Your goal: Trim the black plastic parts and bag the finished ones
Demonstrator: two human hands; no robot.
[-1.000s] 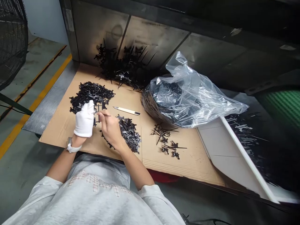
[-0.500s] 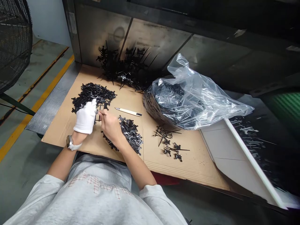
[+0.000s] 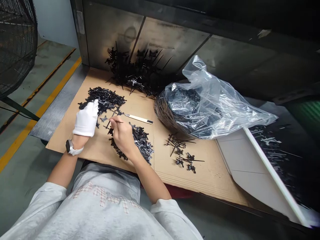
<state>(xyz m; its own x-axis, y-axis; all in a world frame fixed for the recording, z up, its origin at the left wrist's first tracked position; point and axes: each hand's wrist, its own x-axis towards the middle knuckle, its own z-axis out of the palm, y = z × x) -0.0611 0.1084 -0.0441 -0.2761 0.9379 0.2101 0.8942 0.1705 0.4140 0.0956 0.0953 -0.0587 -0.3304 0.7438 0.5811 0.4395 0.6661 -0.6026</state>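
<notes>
My left hand [image 3: 86, 119], in a white glove, is beside the left pile of small black plastic parts [image 3: 106, 98]. Its fingers stretch forward and look free of any part. My bare right hand [image 3: 123, 135] is closed, thumb and fingers pinching a thin black plastic runner [image 3: 115, 112] that sticks out toward the far left. Between my hands a single small black part [image 3: 103, 119] shows over the cardboard; whether it touches the board I cannot tell. Under and beside my right hand spreads a second pile of black parts [image 3: 142, 143].
A white-handled craft knife [image 3: 138, 118] lies on the cardboard [image 3: 160, 166]. Right of it stands a round basket [image 3: 162, 111] with a clear plastic bag [image 3: 225, 100]. Loose runners [image 3: 178, 143] lie in front; more runners [image 3: 135, 71] heap against the metal wall. A fan [image 3: 17, 46] stands left.
My left hand has drawn back to the left, away from my right hand. My right hand has shifted slightly right with the runner, and a small part now shows between them.
</notes>
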